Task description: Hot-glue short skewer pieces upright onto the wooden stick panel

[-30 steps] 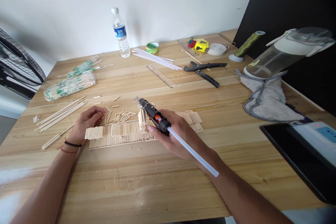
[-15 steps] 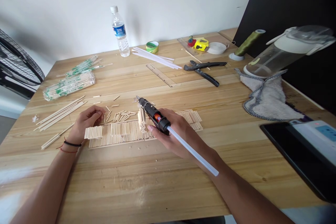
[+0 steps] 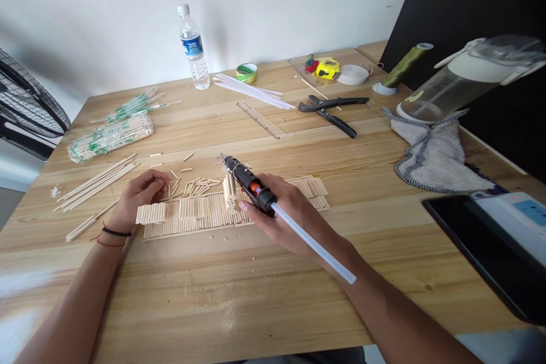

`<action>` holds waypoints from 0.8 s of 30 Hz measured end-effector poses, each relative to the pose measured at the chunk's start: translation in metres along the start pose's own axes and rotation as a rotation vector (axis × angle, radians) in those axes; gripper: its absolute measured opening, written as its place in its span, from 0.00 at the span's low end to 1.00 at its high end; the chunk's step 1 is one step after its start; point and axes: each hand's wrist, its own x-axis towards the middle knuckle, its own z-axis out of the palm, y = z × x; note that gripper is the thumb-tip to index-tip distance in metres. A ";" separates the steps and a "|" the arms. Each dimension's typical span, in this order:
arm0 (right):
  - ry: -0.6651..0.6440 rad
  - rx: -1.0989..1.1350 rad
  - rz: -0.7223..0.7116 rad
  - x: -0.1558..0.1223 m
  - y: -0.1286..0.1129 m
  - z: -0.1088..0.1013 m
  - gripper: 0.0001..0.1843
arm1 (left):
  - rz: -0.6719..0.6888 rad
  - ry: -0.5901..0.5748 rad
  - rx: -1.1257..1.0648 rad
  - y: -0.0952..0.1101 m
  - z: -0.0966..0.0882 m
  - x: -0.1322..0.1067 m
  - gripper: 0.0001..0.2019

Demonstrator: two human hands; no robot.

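Observation:
My right hand (image 3: 285, 215) is wrapped around a black glue gun (image 3: 249, 184) with a clear glue stick (image 3: 313, 245) sticking out of its back; the nozzle points up and to the left. Under it lies a flat mat of short wooden sticks (image 3: 205, 217) glued side by side, with a small upright bundle of sticks (image 3: 230, 193) on it. My left hand (image 3: 135, 196) rests at the mat's left end with its fingers curled by loose short stick pieces (image 3: 194, 186); what the fingers pinch is too small to name.
Long wooden sticks (image 3: 100, 181) and wrapped chopstick packs (image 3: 111, 135) lie at the left. A water bottle (image 3: 191, 48), tape roll (image 3: 248, 73), glue sticks (image 3: 255, 92), ruler (image 3: 260, 119), pliers (image 3: 333, 111), thread spool (image 3: 401, 67), cloth (image 3: 430, 153) with a jug (image 3: 464, 82), and a tablet (image 3: 490, 250).
Both hands stay where they were; only the view has shifted slightly, with everything sitting a little higher in the picture.

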 end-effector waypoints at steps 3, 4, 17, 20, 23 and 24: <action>-0.001 -0.016 0.000 0.000 0.000 0.000 0.09 | 0.002 0.005 0.011 0.000 0.000 0.000 0.14; -0.003 -0.021 0.000 0.000 0.000 -0.001 0.09 | 0.000 0.008 0.014 0.001 0.000 0.000 0.14; -0.019 -0.007 -0.018 0.000 0.000 -0.002 0.07 | -0.009 0.011 0.011 0.004 0.002 0.000 0.15; -0.011 -0.003 -0.023 0.000 0.000 -0.002 0.07 | -0.003 0.006 -0.002 0.004 0.003 0.000 0.14; -0.001 -0.004 -0.027 0.000 -0.001 -0.002 0.09 | 0.002 0.007 -0.026 0.006 0.004 0.000 0.14; -0.001 -0.008 -0.023 0.000 -0.001 -0.002 0.09 | 0.000 0.011 -0.031 0.006 0.004 0.000 0.14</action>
